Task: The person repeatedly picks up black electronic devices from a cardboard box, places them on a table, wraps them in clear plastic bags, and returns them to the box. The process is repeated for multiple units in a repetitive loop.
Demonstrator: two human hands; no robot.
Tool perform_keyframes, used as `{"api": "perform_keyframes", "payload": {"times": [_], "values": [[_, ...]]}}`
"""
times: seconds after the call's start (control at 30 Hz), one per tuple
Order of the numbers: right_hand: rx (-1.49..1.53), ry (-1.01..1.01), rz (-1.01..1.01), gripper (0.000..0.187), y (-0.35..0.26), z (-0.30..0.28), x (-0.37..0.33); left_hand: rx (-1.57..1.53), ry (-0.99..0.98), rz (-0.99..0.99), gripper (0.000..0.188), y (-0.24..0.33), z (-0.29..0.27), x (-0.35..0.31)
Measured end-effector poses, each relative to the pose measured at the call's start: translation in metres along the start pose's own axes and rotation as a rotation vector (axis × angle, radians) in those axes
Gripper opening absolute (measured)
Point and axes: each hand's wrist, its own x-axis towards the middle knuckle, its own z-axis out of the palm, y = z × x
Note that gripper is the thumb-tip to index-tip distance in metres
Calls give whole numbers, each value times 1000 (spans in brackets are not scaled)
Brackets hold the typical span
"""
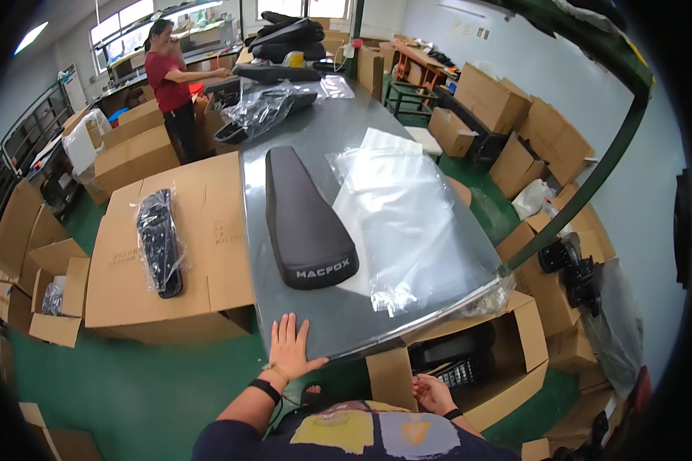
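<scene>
Left hand (288, 349): palm down, fingers spread wide on surface (354, 313). Right hand (436, 395): fingers curled beside open carton (390, 378); cannot tell if holding.

Left hand (291, 353) on table (342, 319), right hand (434, 393) by carton (390, 378)

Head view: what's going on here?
The person's left hand lies spread on the metal table, near a dark padded seat and clear plastic bags. The right hand is at an open cardboard box holding dark items; its grip is unclear. Beyond, a co-worker extends an arm toward dark seats.
</scene>
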Motion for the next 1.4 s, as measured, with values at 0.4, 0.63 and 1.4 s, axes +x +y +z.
{"api": "perform_keyframes", "payload": {"times": [0.4,0.63,1.4], "values": [[-962,-278,-240,32,69,-20,26,24,-51,-94,101,11,0,5],[-1023,-212,-246,33,49,-27,10,-210,33,-267,108,16,-19,25],[-881,-55,-352,24,-9,24,-14,-2000,747,-493,48,-118,-128,45]]}}
